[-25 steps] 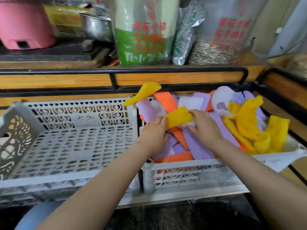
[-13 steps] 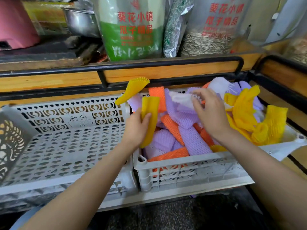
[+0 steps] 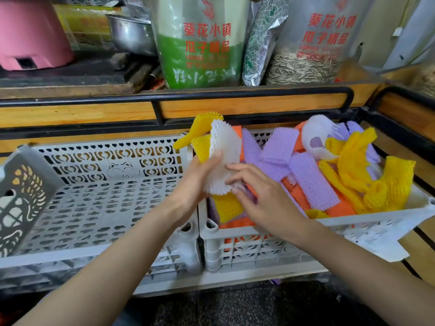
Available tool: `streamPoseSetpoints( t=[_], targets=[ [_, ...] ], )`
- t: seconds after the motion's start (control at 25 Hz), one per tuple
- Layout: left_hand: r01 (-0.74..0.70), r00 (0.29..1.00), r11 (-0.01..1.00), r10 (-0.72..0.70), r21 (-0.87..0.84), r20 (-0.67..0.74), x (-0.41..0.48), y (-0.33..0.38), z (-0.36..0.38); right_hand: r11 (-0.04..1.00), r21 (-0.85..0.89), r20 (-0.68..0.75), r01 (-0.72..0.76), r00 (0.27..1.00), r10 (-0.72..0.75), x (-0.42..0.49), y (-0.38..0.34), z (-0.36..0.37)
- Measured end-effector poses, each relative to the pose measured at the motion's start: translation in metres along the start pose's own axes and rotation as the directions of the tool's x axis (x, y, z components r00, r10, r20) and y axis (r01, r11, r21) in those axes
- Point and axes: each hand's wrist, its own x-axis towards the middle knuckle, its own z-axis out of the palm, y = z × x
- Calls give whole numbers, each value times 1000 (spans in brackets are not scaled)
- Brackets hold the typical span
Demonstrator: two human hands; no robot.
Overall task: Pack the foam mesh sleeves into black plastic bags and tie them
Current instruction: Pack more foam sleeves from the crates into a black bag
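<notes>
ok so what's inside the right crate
A loose pile of purple sleeves, orange sleeves, yellow sleeves and a white sleeve at the back. The crate's floor and lower layers are covered; the left hand and right hand hide some near the front.

Two hands: left hand [image 3: 197, 182], right hand [image 3: 263, 198]. Two grey crates [image 3: 94, 161]. Foam sleeves in four colours. Two white sleeves [image 3: 221, 156]. Seven yellow sleeves [image 3: 353, 156]. Five purple sleeves [image 3: 310, 180] showing. Four orange sleeves [image 3: 296, 194] showing. Tallies for the three coloured kinds rough at best, with so many pieces overlapping in the heap. Three tall bags [image 3: 200, 43] on the shelf behind. One pink cooker [image 3: 30, 34]. One metal pot [image 3: 131, 36].
</notes>
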Motion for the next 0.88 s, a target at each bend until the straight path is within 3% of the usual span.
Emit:
streamPoseSetpoints(
  t=[0.12,0.2,0.28,0.4,0.52,0.6,0.72,0.8,0.88],
  targets=[
    [3,984,995,14,98,-179,-1,-10,-10,997,10,-93,-73,993,74,8,4,-10],
    [29,975,998,-17,52,-221,-3,-12,-16,975,-116,-165,-188,972,168,23,32,-17],
    [28,971,999,-23,19,-239,-6,-13,-22,885,-323,-98,-335,942,321,36,71,-21],
    [22,961,1000,-16,17,-275,-7,-12,-28,708,-594,0,-382,880,475,36,113,-22],
    [12,952,999,-21,-33,-305,-10,-8,-32,604,-673,-85,-427,856,511,45,111,-32],
    [9,949,999,-23,-46,-315,-11,-8,-34,636,-597,-209,-489,860,465,56,90,-38],
    [-2,941,997,-26,-80,-338,-12,-10,-34,839,-367,-329,-401,900,286,57,43,-33],
    [-2,938,992,-40,-122,-343,-12,-11,-34,954,-191,-306,-230,938,164,44,7,-17],
    [13,942,989,-60,-145,-330,-15,-11,-34,989,-96,-196,-112,976,91,30,-20,3]
  ],
)
